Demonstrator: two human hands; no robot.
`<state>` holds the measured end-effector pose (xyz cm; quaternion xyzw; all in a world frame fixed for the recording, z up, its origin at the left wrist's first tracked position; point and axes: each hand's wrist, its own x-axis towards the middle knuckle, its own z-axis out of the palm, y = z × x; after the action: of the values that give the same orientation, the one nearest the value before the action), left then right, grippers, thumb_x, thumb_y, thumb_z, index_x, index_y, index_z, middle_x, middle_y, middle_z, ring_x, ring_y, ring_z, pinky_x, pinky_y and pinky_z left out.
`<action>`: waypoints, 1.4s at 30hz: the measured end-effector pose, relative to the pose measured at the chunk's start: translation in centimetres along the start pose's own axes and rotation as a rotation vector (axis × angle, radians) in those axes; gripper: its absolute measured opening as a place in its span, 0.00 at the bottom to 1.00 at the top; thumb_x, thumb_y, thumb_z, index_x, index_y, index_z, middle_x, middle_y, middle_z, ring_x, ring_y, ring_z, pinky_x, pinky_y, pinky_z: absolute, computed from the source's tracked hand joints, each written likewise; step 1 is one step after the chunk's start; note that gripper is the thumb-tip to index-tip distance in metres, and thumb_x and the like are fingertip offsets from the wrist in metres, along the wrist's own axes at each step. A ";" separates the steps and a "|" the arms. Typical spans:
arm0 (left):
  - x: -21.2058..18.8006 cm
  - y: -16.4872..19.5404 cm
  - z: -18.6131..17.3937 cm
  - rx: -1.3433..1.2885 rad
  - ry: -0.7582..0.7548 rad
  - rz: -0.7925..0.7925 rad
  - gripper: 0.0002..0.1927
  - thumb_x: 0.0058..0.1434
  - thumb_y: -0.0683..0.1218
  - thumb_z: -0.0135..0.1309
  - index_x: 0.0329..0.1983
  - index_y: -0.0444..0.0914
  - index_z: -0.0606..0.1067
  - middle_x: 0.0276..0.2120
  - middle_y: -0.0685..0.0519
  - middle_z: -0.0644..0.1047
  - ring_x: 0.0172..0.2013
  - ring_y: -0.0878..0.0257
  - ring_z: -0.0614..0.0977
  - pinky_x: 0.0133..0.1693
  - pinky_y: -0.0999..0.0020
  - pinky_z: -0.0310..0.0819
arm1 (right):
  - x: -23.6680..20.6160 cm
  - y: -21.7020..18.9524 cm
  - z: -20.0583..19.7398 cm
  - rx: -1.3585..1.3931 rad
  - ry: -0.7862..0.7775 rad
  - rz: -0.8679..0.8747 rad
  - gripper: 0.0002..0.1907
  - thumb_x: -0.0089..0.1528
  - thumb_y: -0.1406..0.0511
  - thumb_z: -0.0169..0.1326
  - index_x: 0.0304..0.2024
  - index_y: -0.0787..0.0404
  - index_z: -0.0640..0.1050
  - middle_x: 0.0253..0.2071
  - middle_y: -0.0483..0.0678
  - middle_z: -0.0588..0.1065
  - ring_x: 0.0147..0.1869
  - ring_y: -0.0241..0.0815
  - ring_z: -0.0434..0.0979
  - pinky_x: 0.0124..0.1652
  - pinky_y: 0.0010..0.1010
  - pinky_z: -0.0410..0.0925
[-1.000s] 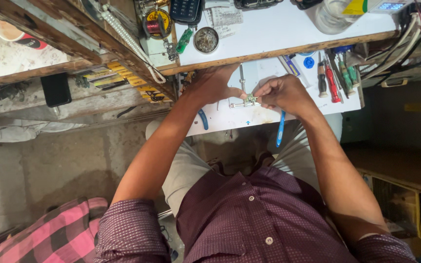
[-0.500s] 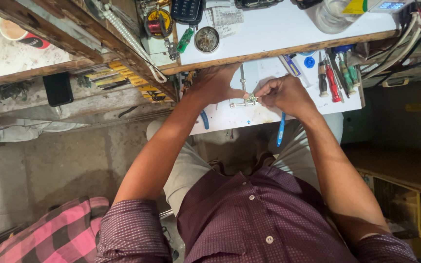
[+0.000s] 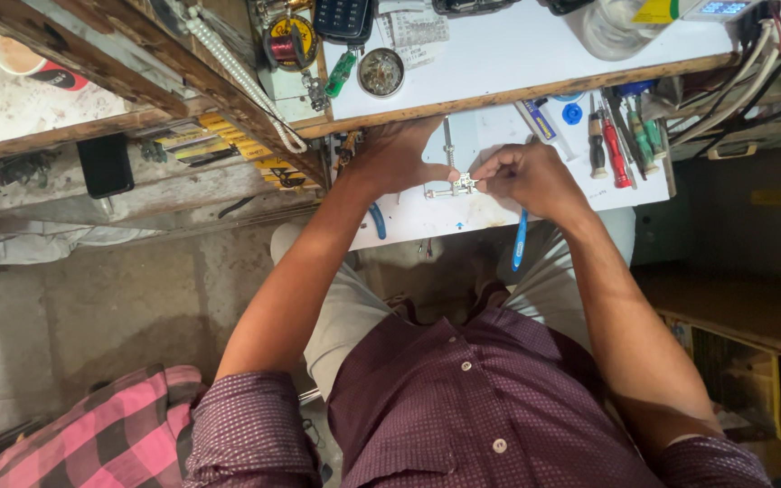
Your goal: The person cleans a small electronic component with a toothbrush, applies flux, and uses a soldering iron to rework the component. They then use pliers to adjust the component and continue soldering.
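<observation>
A small metal part (image 3: 459, 187) sits between my two hands over a white pull-out shelf (image 3: 427, 217). My left hand (image 3: 395, 158) pinches its left end with thumb and fingers. My right hand (image 3: 528, 176) grips the part's right end, and a blue-handled tool (image 3: 519, 242) hangs down from that hand's palm. Both forearms reach forward from my maroon shirt. A thin metal rod (image 3: 447, 149) lies upright on the shelf just behind the part.
Screwdrivers with red and green handles (image 3: 621, 140) lie at the shelf's right end. The white desk top (image 3: 508, 54) above carries a round tin (image 3: 381, 72), a spool of wire (image 3: 288, 45), a calculator and a glass jar (image 3: 609, 27). Cables hang at right.
Hands stay almost still on the small metal part; only slight finger shifts show between the earlier frames and now.
</observation>
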<state>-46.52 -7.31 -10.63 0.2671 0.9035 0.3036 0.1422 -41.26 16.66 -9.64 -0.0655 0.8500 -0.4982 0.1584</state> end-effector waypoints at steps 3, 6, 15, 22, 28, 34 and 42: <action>-0.1 0.0 0.1 0.017 0.000 -0.008 0.51 0.51 0.66 0.66 0.72 0.37 0.62 0.67 0.38 0.67 0.68 0.44 0.66 0.64 0.50 0.58 | 0.0 0.2 0.0 0.013 -0.004 -0.023 0.09 0.56 0.73 0.64 0.40 0.65 0.85 0.35 0.46 0.82 0.37 0.31 0.79 0.40 0.24 0.72; -0.3 0.1 0.3 0.011 0.003 -0.037 0.50 0.53 0.65 0.64 0.73 0.39 0.61 0.67 0.39 0.67 0.68 0.44 0.66 0.64 0.49 0.57 | -0.1 0.4 0.1 0.043 -0.006 -0.028 0.10 0.56 0.73 0.64 0.41 0.66 0.84 0.35 0.45 0.81 0.38 0.31 0.78 0.40 0.23 0.72; -0.6 0.7 -0.1 -0.001 -0.017 -0.079 0.51 0.52 0.65 0.65 0.74 0.42 0.60 0.66 0.39 0.68 0.67 0.44 0.67 0.64 0.49 0.58 | 0.0 0.8 0.2 0.065 -0.011 -0.023 0.09 0.58 0.74 0.63 0.41 0.65 0.84 0.36 0.45 0.82 0.39 0.31 0.80 0.41 0.23 0.73; -0.7 0.4 0.1 -0.005 0.006 -0.048 0.52 0.50 0.64 0.67 0.73 0.41 0.60 0.67 0.39 0.67 0.67 0.44 0.66 0.63 0.50 0.59 | 0.0 0.7 0.3 -0.014 -0.013 -0.035 0.07 0.57 0.74 0.62 0.39 0.65 0.85 0.35 0.45 0.83 0.39 0.30 0.81 0.43 0.23 0.73; -0.9 0.4 0.1 0.001 0.026 -0.023 0.50 0.51 0.64 0.65 0.73 0.41 0.62 0.66 0.40 0.69 0.67 0.45 0.68 0.64 0.50 0.60 | 0.0 0.6 0.3 0.030 -0.034 -0.051 0.10 0.58 0.73 0.63 0.42 0.64 0.84 0.34 0.44 0.81 0.38 0.30 0.78 0.43 0.23 0.72; -0.8 0.4 0.3 0.007 0.049 -0.029 0.46 0.55 0.63 0.63 0.72 0.40 0.63 0.66 0.40 0.69 0.67 0.45 0.68 0.64 0.50 0.59 | -0.1 0.8 0.3 0.030 -0.020 -0.044 0.07 0.61 0.72 0.62 0.42 0.64 0.84 0.35 0.43 0.81 0.38 0.28 0.77 0.41 0.23 0.71; -1.0 0.7 0.3 -0.029 0.078 -0.007 0.43 0.57 0.62 0.62 0.71 0.39 0.64 0.66 0.39 0.69 0.66 0.44 0.69 0.63 0.51 0.61 | -0.3 0.8 0.3 0.094 -0.034 0.033 0.07 0.63 0.70 0.60 0.44 0.63 0.83 0.34 0.42 0.80 0.36 0.28 0.76 0.37 0.21 0.72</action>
<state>-45.31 -7.29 -10.32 0.2500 0.9047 0.3264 0.1120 -40.88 16.90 -10.41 -0.0525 0.8236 -0.5339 0.1841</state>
